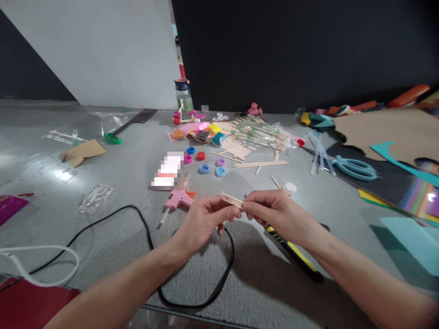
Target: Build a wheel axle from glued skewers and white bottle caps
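Near the middle of the view, a few short wooden sticks are pinched between my left hand and my right hand. Fingers of both hands are closed on them, and the fingertips nearly meet. Below my right hand lies a yellow and black tool, its upper end partly hidden. A pink glue gun rests just beyond my left hand. Behind my right hand is a small white cap. Longer wooden sticks and coloured bottle caps lie farther back on the table.
A black cable loops across the grey table under my left forearm. Blue scissors, glue sticks and brown paper lie at the right. A bottle stands at the back.
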### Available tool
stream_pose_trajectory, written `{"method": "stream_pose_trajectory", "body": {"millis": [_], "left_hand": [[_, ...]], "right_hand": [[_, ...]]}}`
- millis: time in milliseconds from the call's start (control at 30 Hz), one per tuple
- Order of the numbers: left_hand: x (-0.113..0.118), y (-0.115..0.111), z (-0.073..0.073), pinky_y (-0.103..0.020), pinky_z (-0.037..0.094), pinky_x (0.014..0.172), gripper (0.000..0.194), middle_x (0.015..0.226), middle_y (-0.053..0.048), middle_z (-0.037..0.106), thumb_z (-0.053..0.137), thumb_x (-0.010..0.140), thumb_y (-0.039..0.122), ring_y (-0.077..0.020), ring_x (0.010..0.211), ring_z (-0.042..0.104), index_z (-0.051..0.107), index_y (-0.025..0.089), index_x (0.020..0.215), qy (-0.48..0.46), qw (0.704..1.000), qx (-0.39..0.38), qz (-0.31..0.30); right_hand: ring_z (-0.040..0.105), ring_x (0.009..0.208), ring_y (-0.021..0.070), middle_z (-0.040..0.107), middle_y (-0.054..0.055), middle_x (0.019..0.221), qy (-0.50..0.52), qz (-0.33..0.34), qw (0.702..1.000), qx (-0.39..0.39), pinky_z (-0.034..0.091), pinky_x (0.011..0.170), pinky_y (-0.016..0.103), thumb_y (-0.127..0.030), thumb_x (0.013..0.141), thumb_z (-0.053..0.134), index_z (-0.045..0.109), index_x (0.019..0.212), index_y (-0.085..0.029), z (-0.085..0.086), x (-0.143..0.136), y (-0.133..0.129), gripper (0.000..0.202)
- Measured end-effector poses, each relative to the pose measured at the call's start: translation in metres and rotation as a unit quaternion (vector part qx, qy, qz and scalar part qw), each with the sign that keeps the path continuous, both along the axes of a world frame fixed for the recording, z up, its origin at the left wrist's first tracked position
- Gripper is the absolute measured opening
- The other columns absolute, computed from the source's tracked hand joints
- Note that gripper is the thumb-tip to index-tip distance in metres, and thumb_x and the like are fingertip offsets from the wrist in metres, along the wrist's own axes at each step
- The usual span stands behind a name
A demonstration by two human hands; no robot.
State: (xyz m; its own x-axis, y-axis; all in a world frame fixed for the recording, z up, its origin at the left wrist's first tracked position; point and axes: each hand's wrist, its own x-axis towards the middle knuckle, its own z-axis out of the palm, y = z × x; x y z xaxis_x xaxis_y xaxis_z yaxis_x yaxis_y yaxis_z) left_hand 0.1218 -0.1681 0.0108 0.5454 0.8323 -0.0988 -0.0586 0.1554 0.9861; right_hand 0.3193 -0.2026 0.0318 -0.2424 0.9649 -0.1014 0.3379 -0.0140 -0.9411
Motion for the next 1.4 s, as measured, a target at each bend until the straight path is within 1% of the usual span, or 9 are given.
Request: {"method": "stream_pose_trajectory", "body": {"millis": [100, 200, 367, 467, 700, 900, 1167, 1300, 1400], "left_hand": [[0.006, -0.007, -0.006, -0.014, 0.038, 0.043, 0.017, 0.064, 0.003, 0.057, 0.076, 0.084, 0.036, -0.006, 0.054, 0.044, 0.081, 0.019, 0.088, -0.06, 0.997, -0.007, 0.043], [0.007, -0.012, -0.011, -0.013, 0.034, 0.041, 0.018, 0.062, 0.004, 0.053, 0.075, 0.087, 0.036, -0.0047, 0.051, 0.04, 0.082, 0.022, 0.097, -0.092, 0.994, -0.015, 0.057], [0.005, -0.012, -0.011, -0.015, 0.039, 0.046, 0.016, 0.077, 0.0, 0.062, 0.073, 0.09, 0.034, -0.0062, 0.062, 0.052, 0.082, 0.023, 0.097, -0.098, 0.993, 0.018, 0.066], [0.005, -0.012, -0.011, -0.017, 0.044, 0.052, 0.018, 0.078, -0.001, 0.066, 0.072, 0.091, 0.035, -0.0086, 0.066, 0.057, 0.082, 0.023, 0.099, -0.097, 0.993, 0.032, 0.063], [0.004, -0.011, -0.015, -0.021, 0.05, 0.061, 0.015, 0.079, 0.0, 0.068, 0.071, 0.091, 0.033, -0.0085, 0.065, 0.06, 0.082, 0.023, 0.095, -0.105, 0.992, 0.011, 0.067], [0.004, -0.011, -0.011, -0.022, 0.048, 0.058, 0.017, 0.08, -0.001, 0.068, 0.073, 0.089, 0.034, -0.0103, 0.064, 0.058, 0.082, 0.021, 0.095, -0.102, 0.993, -0.005, 0.066], [0.005, -0.01, -0.012, -0.025, 0.046, 0.072, 0.018, 0.073, 0.0, 0.064, 0.07, 0.09, 0.032, -0.0127, 0.072, 0.055, 0.082, 0.02, 0.087, -0.013, 0.994, 0.084, 0.075], [0.003, -0.009, -0.015, -0.024, 0.049, 0.073, 0.017, 0.078, 0.0, 0.067, 0.072, 0.088, 0.034, -0.0118, 0.073, 0.059, 0.081, 0.02, 0.088, -0.048, 0.993, 0.052, 0.093], [-0.003, -0.005, -0.008, -0.028, 0.056, 0.081, 0.019, 0.089, -0.003, 0.075, 0.074, 0.087, 0.037, -0.0142, 0.08, 0.068, 0.081, 0.02, 0.089, -0.071, 0.992, 0.014, 0.107]], "right_hand": [[0.04, 0.055, 0.0101, 0.051, -0.004, 0.061, 0.023, -0.009, 1.0, 0.0, 0.032, 0.051, 0.026, -0.046, 0.093, 0.059, 0.064, 0.072, -0.019, -0.003, -0.006, -0.002, 0.034], [0.047, 0.057, 0.0106, 0.056, -0.002, 0.066, 0.035, 0.003, 0.999, -0.009, 0.037, 0.054, 0.026, -0.047, 0.093, 0.06, 0.067, 0.074, -0.019, -0.006, -0.01, -0.003, 0.035], [0.052, 0.058, 0.011, 0.059, -0.002, 0.064, 0.033, 0.01, 0.999, -0.013, 0.04, 0.056, 0.025, -0.047, 0.094, 0.06, 0.068, 0.073, -0.019, -0.007, -0.011, -0.005, 0.036], [0.052, 0.057, 0.0109, 0.057, -0.002, 0.062, 0.027, 0.012, 0.999, -0.013, 0.04, 0.055, 0.025, -0.047, 0.094, 0.059, 0.067, 0.071, -0.019, -0.006, -0.012, -0.006, 0.037], [0.053, 0.06, 0.0118, 0.061, -0.001, 0.067, 0.005, 0.022, 1.0, -0.012, 0.041, 0.057, 0.026, -0.044, 0.097, 0.056, 0.068, 0.073, -0.019, -0.003, -0.012, -0.008, 0.037], [0.051, 0.061, 0.0129, 0.064, 0.001, 0.07, -0.038, 0.033, 0.999, 0.005, 0.037, 0.056, 0.027, -0.044, 0.099, 0.053, 0.072, 0.079, -0.02, -0.005, -0.009, -0.009, 0.037], [0.047, 0.056, 0.0114, 0.053, -0.003, 0.06, -0.02, -0.001, 1.0, 0.018, 0.037, 0.053, 0.024, -0.046, 0.099, 0.052, 0.063, 0.071, -0.019, -0.012, -0.019, -0.008, 0.04], [0.046, 0.053, 0.0114, 0.051, -0.003, 0.056, -0.047, 0.002, 0.999, 0.015, 0.034, 0.051, 0.025, -0.047, 0.098, 0.052, 0.067, 0.069, -0.018, -0.012, -0.019, -0.007, 0.043], [0.048, 0.055, 0.0118, 0.055, -0.002, 0.059, -0.071, -0.007, 0.997, 0.03, 0.035, 0.052, 0.026, -0.048, 0.097, 0.054, 0.07, 0.073, -0.019, -0.006, -0.011, -0.003, 0.042]]}}
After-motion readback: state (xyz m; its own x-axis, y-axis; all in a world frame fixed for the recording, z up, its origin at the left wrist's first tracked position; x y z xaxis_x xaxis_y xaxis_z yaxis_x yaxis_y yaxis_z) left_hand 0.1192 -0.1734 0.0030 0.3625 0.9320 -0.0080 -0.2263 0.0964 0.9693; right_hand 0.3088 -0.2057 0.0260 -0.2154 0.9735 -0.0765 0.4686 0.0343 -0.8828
